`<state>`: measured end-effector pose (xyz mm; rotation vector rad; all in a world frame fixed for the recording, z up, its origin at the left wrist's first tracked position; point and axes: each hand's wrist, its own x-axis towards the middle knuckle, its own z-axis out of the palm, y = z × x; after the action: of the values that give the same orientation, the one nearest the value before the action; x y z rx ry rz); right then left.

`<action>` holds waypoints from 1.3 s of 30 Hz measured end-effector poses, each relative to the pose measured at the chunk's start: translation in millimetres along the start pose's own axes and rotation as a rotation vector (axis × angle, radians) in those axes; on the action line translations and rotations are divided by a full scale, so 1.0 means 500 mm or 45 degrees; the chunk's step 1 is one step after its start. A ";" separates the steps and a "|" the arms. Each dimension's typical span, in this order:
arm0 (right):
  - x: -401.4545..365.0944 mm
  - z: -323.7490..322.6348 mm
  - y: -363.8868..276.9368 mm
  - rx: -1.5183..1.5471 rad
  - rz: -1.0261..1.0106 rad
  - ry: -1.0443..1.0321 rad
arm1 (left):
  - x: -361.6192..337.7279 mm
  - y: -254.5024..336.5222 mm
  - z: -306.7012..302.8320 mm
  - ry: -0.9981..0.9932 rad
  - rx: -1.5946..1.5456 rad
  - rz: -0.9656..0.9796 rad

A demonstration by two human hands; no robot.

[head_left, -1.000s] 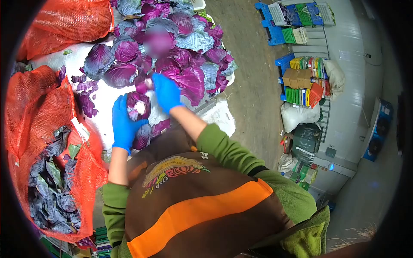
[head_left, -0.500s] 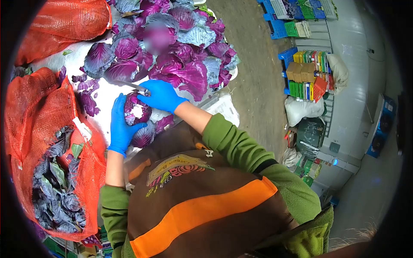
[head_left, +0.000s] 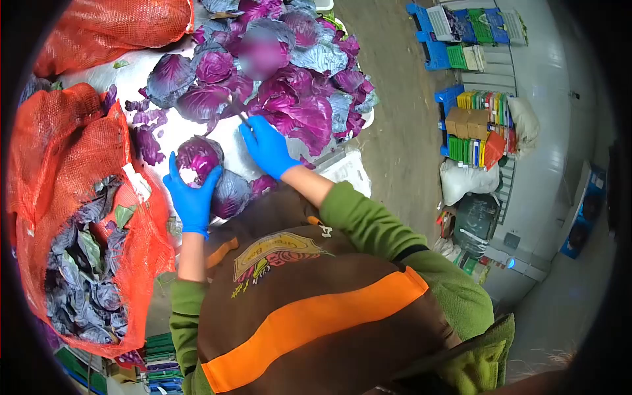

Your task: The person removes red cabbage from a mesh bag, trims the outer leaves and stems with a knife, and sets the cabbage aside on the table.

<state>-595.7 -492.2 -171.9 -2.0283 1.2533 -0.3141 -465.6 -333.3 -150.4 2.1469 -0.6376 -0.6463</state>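
Note:
In blue gloves, both hands work over a bright metal table (head_left: pixel 164 128). My left hand (head_left: pixel 191 201) is wrapped round the near side of a red cabbage (head_left: pixel 199 153), whose pale cut stem end shows beside the fingers. My right hand (head_left: pixel 268 146) is closed on a knife (head_left: pixel 239 113), its handle mostly hidden in the glove and its blade pointing up and left, apart from the cabbage. Close to the left hand's right side lies another cabbage (head_left: pixel 232 195) with bluish outer leaves. Beyond the knife is a large heap of purple cabbage leaves (head_left: pixel 296 108).
A red mesh sack (head_left: pixel 72 164) at left holds dark cabbage leaves, and another red sack (head_left: pixel 125 33) lies behind it. Leaf scraps (head_left: pixel 149 141) are scattered between sack and cabbage. Stacked coloured crates (head_left: pixel 477 125) and a white bag (head_left: pixel 467 181) stand across the floor.
The knife and my right hand have moved right, away from the cabbage. My left hand has shifted to its near side, and the cabbage has turned. The whole view has shifted slightly.

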 end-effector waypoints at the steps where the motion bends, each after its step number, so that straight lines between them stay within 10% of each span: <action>1: -0.013 -0.011 -0.002 -0.022 -0.050 -0.060 | 0.004 0.004 0.000 -0.015 0.005 -0.066; 9: -0.100 -0.099 -0.067 -0.446 -0.581 -0.343 | 0.018 -0.010 0.044 -0.053 -0.014 0.146; 28: -0.122 -0.091 -0.037 -0.723 -0.526 -0.195 | 0.039 0.022 0.063 -0.086 0.226 0.116; 35: -0.021 -0.116 -0.012 -0.353 0.099 0.022 | 0.034 0.037 0.063 -0.092 0.264 0.095; 39: -0.005 -0.063 -0.049 0.240 -0.146 -0.191 | 0.033 0.051 0.065 -0.108 0.344 0.130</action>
<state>-597.3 -497.4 -132.2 -1.9272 0.9804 -0.3153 -479.4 -375.5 -152.0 2.3254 -0.9188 -0.6272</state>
